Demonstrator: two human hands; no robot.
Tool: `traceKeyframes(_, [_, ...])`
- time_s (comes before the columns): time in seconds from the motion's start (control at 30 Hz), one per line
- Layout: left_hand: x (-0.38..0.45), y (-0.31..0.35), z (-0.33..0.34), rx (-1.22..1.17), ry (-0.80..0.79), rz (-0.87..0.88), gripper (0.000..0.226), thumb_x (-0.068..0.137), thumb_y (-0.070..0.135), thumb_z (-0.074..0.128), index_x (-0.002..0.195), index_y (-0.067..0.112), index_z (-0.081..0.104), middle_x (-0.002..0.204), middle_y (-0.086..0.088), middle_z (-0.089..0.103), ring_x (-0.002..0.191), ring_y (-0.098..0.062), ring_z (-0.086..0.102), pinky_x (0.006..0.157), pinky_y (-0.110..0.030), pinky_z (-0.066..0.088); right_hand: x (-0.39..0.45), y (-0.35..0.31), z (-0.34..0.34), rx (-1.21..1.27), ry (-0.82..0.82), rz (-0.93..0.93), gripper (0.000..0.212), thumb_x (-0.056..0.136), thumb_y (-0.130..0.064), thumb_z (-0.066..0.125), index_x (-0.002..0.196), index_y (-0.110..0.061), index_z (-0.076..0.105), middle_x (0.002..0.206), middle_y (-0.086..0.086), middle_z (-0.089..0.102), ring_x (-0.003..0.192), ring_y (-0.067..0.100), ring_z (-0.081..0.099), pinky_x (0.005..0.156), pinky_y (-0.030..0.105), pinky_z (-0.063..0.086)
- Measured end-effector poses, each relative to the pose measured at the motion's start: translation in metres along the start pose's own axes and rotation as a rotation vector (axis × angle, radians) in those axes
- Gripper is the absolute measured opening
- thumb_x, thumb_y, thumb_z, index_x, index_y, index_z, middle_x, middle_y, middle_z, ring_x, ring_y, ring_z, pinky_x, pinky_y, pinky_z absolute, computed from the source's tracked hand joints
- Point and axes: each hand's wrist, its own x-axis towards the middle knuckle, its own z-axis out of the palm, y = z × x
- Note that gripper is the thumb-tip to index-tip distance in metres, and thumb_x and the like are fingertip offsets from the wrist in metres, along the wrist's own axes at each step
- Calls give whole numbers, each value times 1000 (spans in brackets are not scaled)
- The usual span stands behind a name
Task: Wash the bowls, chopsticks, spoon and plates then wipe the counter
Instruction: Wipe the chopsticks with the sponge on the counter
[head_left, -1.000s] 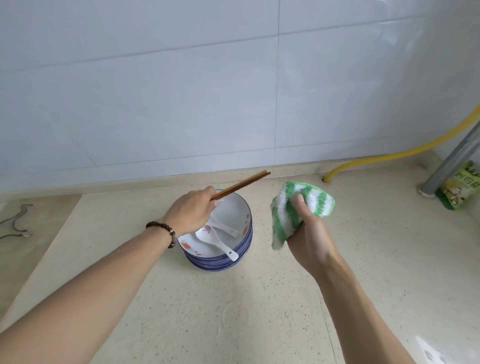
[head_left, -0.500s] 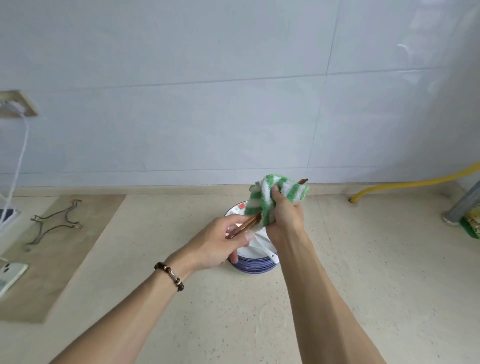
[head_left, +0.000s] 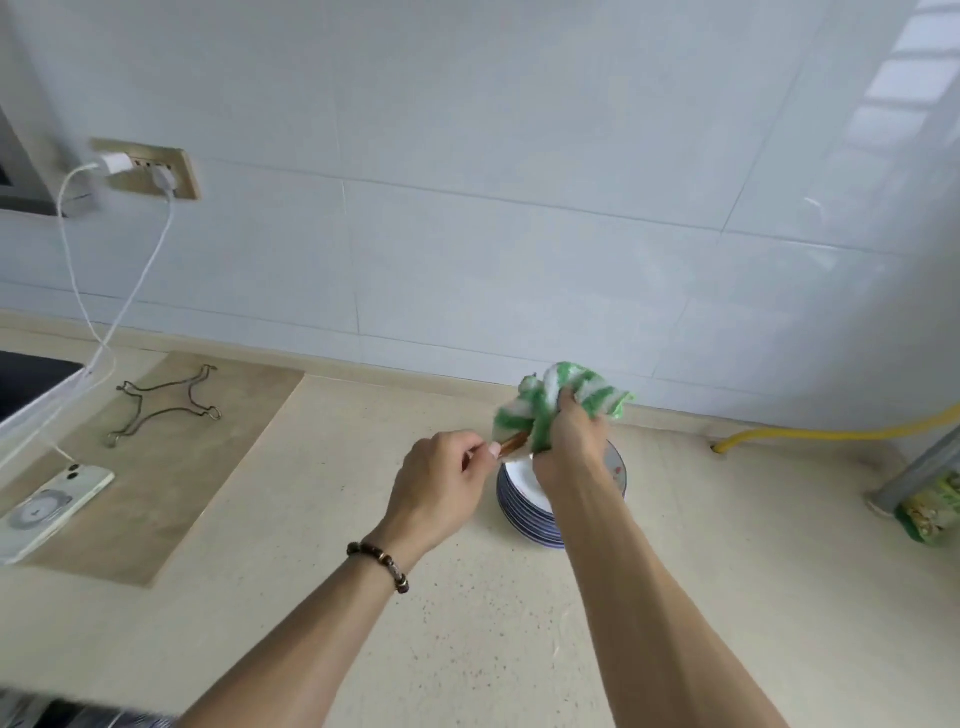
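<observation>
Currently the left hand (head_left: 441, 483) pinches the near end of the chopsticks (head_left: 511, 443) between thumb and fingertips, while the right hand (head_left: 569, 441) grips the green-and-white cloth (head_left: 550, 402), which is bunched around the far part of the sticks. Only a short brown length shows between the two hands; the tips are hidden inside the cloth. The long axis runs from the left hand up and to the right, toward the tiled wall (head_left: 519, 260), and is held over the stack of blue-rimmed plates and bowls (head_left: 524, 512) on the counter (head_left: 467, 649). The spoon is not visible from this angle. Handling judgement: the chopsticks are probably light, stiff and thin, and likely slippery when wet, so a firm pinch at one end is advisable while the cloth is drawn along the axis. The cloth is soft and conforms to the sticks. The stack beneath is presumably ceramic, fragile and heavier, and is best lifted by its rim with both hands.
</observation>
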Motion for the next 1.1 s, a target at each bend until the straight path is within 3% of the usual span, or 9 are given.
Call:
traceKeyframes(0.1, [-9,2,-17,-56,-9,15,20,102,27,55,87,20,66,60,11,55,51,-2,49,48,-18,33,-22,14,6,-44,-94,43,22,102,-23,59,119,-9,62,96,9,73,79,24,74,65,37,60])
traceKeyframes(0.2, [-25,-7,-39,-98,-34,24,19,102,26,56,104,10,66,51,13,45,40,-2,44,41,-15,28,-11,-8,11,68,-71,-1,28,105,-19,52,127,-4,60,97,12,73,72,25,74,54,37,60])
traceKeyframes(0.37, [-26,-6,-55,-192,-6,-47,20,94,28,69,83,12,66,53,13,53,38,0,44,43,-11,28,-61,24,21,-36,-221,-30,26,106,-23,51,124,-5,58,118,19,71,107,35,70,96,54,54])
traceKeyframes(0.6, [-37,-8,-74,-165,-154,-32,34,102,24,55,78,5,69,56,0,64,40,-8,45,47,-23,42,-63,4,18,33,-119,-80,24,105,-24,53,120,-7,62,111,13,75,72,21,72,65,39,58])
traceKeyframes(0.67, [-34,-7,-72,-68,-115,44,47,102,23,55,59,7,55,48,1,50,43,-12,40,50,-28,35,-83,27,20,-99,-152,-71,19,103,-24,56,108,-8,66,103,11,77,79,24,74,76,45,59])
traceKeyframes(0.73, [-35,-8,-71,-3,-125,94,50,102,23,54,54,9,50,44,7,36,43,-10,34,49,-30,26,-87,33,20,-95,-116,-20,25,102,-23,58,118,-4,64,112,16,73,94,31,73,85,51,59])
traceKeyframes(0.87, [-42,-8,-72,-41,-136,104,41,102,24,54,71,2,69,42,11,35,39,-9,31,43,-21,21,-53,-10,13,158,-34,-54,32,106,-23,49,131,-4,55,119,24,70,91,34,72,80,53,60])
traceKeyframes(1.0, [-33,10,-68,-18,-78,119,51,102,21,54,52,13,50,39,10,32,37,-10,31,41,-21,22,-83,28,19,44,-192,-53,27,104,-28,54,122,-9,61,110,15,73,87,30,72,65,40,60])
traceKeyframes(1.1, [-33,10,-73,-1,-121,137,48,102,23,52,56,13,56,37,10,36,38,-9,31,43,-23,21,-83,20,16,14,-210,-95,22,103,-22,57,116,-6,63,105,16,73,89,31,73,78,45,59])
